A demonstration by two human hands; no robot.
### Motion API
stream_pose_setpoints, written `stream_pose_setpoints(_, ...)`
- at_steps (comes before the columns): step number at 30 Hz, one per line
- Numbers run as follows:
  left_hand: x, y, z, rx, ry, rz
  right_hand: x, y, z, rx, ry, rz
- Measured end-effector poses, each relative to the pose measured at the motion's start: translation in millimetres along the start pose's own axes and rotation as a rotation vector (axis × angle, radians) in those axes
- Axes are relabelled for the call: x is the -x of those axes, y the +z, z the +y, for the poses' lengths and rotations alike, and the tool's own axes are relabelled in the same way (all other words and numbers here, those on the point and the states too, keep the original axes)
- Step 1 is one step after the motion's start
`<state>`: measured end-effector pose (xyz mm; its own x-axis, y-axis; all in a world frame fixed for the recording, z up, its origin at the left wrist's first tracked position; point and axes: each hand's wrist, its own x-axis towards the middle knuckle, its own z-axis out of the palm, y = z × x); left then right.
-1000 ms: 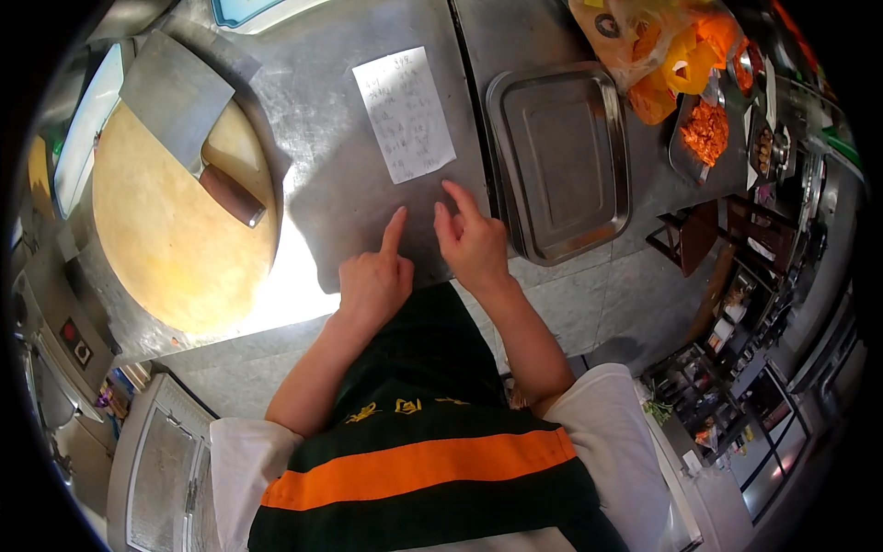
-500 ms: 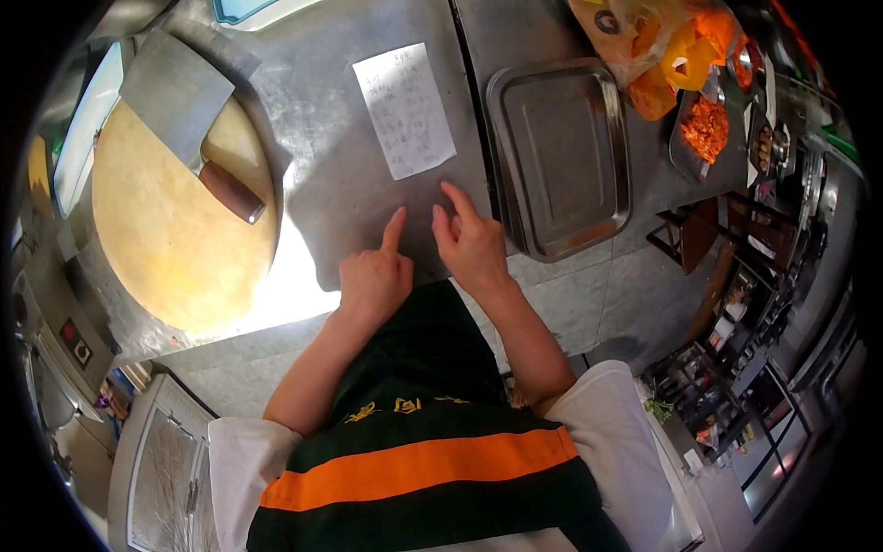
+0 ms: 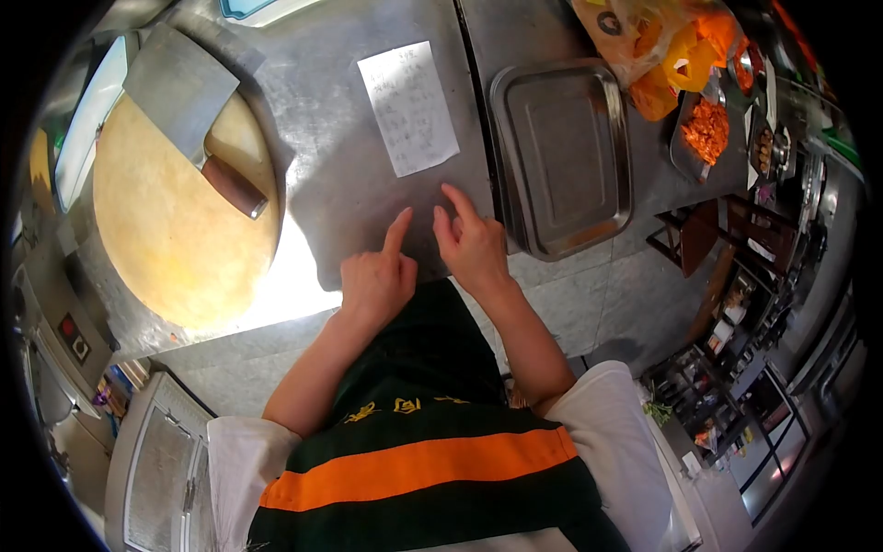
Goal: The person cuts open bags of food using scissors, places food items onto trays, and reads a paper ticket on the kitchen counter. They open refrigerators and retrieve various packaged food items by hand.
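Observation:
My left hand (image 3: pixel 378 283) is over the front of the steel counter (image 3: pixel 326 198), its index finger stretched forward and the other fingers curled. Beside it, my right hand (image 3: pixel 474 241) has its index finger and thumb apart, with the rest folded in. Neither hand holds anything, and the two are a small gap apart. Just beyond the fingertips lies a white sheet of paper with handwriting (image 3: pixel 409 109), which neither hand touches. The writing is too small to read.
At left, a cleaver (image 3: pixel 189 92) with a wooden handle rests on a round chopping board (image 3: pixel 175 230). To the right are a steel tray (image 3: pixel 563 166), an orange plastic bag (image 3: pixel 676 69) and a dish of chopped orange-red food (image 3: pixel 705 131). The counter's front edge runs before me.
Both hands keep practically the same pose and place. The view has shifted very slightly, and the paper, cleaver and board appear a little further right.

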<state>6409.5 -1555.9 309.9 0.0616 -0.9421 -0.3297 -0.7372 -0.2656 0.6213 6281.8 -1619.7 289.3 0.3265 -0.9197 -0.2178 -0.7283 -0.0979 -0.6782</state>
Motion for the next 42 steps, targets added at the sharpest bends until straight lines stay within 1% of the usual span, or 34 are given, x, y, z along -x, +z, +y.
stream_pose_setpoints(4, 1, 0, 0, 0.014, -0.013, -0.013, 2, 0, 2, -0.008, -0.002, -0.012)
stream_pose_setpoints(9, 1, 3, -5, -0.070, -0.041, -0.040, 3, -3, 2, -0.022, 0.007, -0.018)
stream_pose_setpoints(17, 4, 3, -3, -0.054, -0.032, -0.028, 6, -3, 1, 0.038, 0.018, -0.041)
stream_pose_setpoints(27, 8, 2, -1, -0.047, -0.027, -0.018, 8, -3, 0, 0.040, 0.028, -0.064)
stream_pose_setpoints(36, 12, 1, 0, -0.032, -0.076, -0.055, 12, -2, -3, 0.047, 0.040, -0.111)
stream_pose_setpoints(42, 15, 1, -3, -0.018, -0.059, -0.033, 13, -2, -8, 0.058, 0.033, -0.126)
